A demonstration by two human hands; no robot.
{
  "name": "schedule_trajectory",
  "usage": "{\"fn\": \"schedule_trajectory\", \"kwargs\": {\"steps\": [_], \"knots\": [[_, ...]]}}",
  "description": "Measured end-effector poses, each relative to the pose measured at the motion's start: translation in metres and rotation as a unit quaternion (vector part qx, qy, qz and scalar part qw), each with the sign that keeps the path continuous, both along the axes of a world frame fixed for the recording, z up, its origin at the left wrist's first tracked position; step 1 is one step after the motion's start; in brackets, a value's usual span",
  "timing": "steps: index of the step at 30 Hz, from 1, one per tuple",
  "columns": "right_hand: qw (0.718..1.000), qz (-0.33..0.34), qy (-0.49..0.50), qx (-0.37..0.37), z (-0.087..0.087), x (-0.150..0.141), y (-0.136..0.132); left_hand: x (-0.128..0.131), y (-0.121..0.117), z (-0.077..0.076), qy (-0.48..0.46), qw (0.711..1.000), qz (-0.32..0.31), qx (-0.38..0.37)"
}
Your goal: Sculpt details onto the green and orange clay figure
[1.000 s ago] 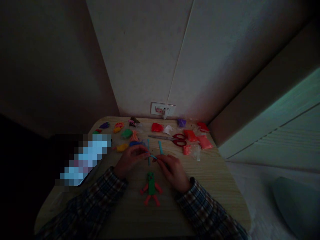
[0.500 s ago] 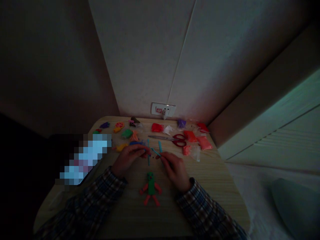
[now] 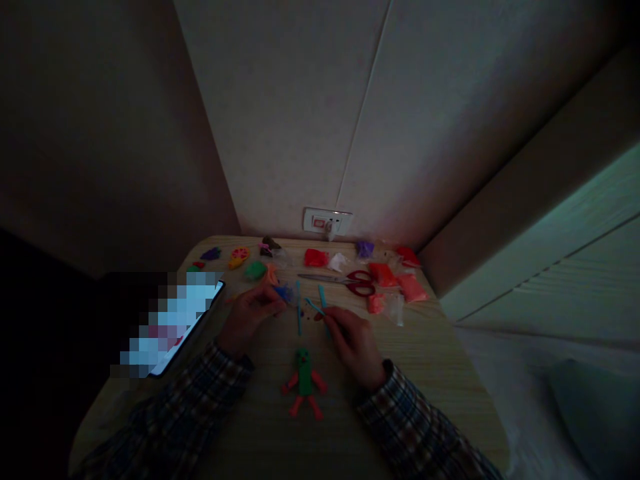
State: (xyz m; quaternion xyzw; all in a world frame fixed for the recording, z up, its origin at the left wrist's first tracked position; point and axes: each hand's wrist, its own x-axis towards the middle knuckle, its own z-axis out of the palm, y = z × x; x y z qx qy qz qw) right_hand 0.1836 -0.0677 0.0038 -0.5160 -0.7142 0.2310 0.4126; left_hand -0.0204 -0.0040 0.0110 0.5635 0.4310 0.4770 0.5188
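My right hand (image 3: 354,339) is closed around a turquoise modelling tool (image 3: 315,306), whose thin tip points up and to the left. My left hand (image 3: 253,312) has its fingertips pinched beside the bag of blue clay (image 3: 285,293); what lies between them, if anything, is too dark to make out. Between the hands a thin turquoise stick (image 3: 299,317) rests on the table, with small dark bits close by. Another turquoise tool (image 3: 322,293) lies partly behind my right hand. Nearer to me lies a clay figure (image 3: 305,381) with a green body and orange-red limbs.
Red-handled scissors (image 3: 360,283) lie behind my right hand. Bags of red (image 3: 317,257), orange (image 3: 383,274) and purple clay (image 3: 365,249) line the back of the table. A lit phone (image 3: 187,327) is at the left. A wall socket (image 3: 327,221) sits behind the table.
My left hand has drawn back left, away from the tool tip, uncovering more of the blue clay bag. My right hand still holds the tool in nearly the same place.
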Motion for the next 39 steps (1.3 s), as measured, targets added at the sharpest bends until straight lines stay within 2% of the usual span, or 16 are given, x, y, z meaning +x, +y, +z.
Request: {"fn": "schedule_trajectory", "kwargs": {"steps": [3,7,18,30,39], "knots": [[1.0,-0.001,0.001,0.002,-0.0004,0.0002,0.0001,-0.002,0.0017,-0.0029,-0.016,1.0,0.002,0.005],[1.0,-0.001,0.002,0.004,0.001,0.0005,0.0001,-0.0012,0.0021,-0.0075,-0.022,0.999,-0.026,0.001],[1.0,0.015,-0.02,0.009,0.0022,-0.0002,-0.0008,0.004,-0.0022,-0.0055,-0.038,0.998,-0.049,-0.031],[0.995,0.033,-0.051,0.079,0.0067,-0.002,-0.0024,0.0046,-0.0022,-0.0065,0.0,0.995,-0.081,-0.049],[0.991,0.032,-0.075,0.11,0.0012,-0.0025,-0.0003,0.0064,-0.005,-0.0002,0.023,0.994,-0.095,-0.044]]}}
